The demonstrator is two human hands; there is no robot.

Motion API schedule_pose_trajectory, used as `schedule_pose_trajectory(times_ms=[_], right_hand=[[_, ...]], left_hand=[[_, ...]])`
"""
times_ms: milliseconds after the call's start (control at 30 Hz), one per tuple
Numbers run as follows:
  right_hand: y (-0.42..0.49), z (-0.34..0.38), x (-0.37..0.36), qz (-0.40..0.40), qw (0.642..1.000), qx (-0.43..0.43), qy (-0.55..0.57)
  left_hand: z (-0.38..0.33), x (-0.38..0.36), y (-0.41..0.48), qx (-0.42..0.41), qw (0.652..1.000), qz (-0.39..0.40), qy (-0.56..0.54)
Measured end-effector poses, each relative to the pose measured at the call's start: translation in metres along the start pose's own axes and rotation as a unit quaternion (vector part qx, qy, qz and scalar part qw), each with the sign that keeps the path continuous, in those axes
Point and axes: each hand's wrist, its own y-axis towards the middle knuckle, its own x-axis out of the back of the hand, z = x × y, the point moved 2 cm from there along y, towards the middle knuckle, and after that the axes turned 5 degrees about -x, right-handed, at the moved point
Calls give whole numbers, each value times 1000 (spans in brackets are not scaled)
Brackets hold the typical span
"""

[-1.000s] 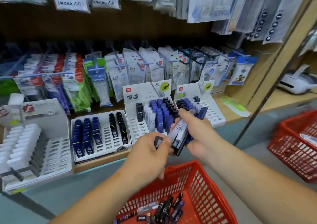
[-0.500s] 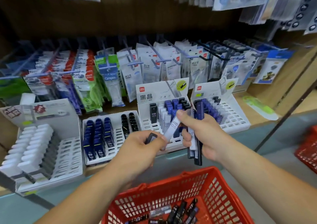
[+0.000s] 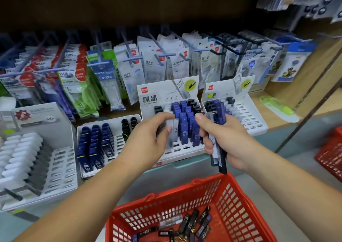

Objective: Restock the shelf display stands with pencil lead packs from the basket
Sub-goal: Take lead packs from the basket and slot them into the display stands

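The left hand [image 3: 148, 140] is curled over the middle display stand [image 3: 159, 98], thumb and fingers pinching a pale lead pack [image 3: 169, 130] whose lower end hangs just above the near slots. Motion blur smears it, and something dark behind the fingers may be a second pack; I cannot tell. To its right, the right hand [image 3: 235, 143] is closed round a bundle of packs [image 3: 219, 154], blue, clear and dark. They stand nearly upright, their tops in front of the right-hand stand [image 3: 255, 123] and their lower ends just above the red basket [image 3: 185, 188]. How many it holds cannot be counted, since the palm covers them. More loose packs [image 3: 188, 221] lie in the basket's near end, partly cut off by the bottom edge. Left of the middle stand sits a tray of dark blue packs [image 3: 96, 143], and farther left a white stand [image 3: 61, 167]. A second basket [image 3: 331, 153] is clipped by the right edge. The hanging packets [image 3: 129, 71] behind are too blurred to read fully.
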Motion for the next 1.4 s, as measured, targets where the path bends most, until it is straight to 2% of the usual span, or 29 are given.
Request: schedule_pose_trajectory(times_ms=[167,433,600,733,867,933,1000,1100,1167,1400], right_hand=[[-4,-3,12,4,998,-25,63],[-8,1,21,8,990,-38,132],[-7,2,19,13,989,-42,139],[-9,4,14,12,987,-61,145],[-7,4,10,9,985,-76,157],[-5,5,8,-4,982,-74,173],[-3,6,6,-26,980,-71,183],[-2,6,4,-70,976,-65,197],[-2,6,2,-83,973,-63,205],[-10,10,-7,-76,971,-54,218]], left_hand=[[-1,-15,8,-6,1000,-16,5],[-5,-18,12,-40,996,-13,77],[0,-14,14,-43,991,-15,125],[5,-22,9,-34,992,-5,124],[6,-24,13,-59,987,-37,144],[-6,-22,11,-64,988,-80,113],[-24,-25,2,-23,996,-89,3],[-43,-46,-17,74,985,20,-158],[-48,-55,-26,97,979,45,-172],[-57,-58,-28,66,987,-15,-144]])
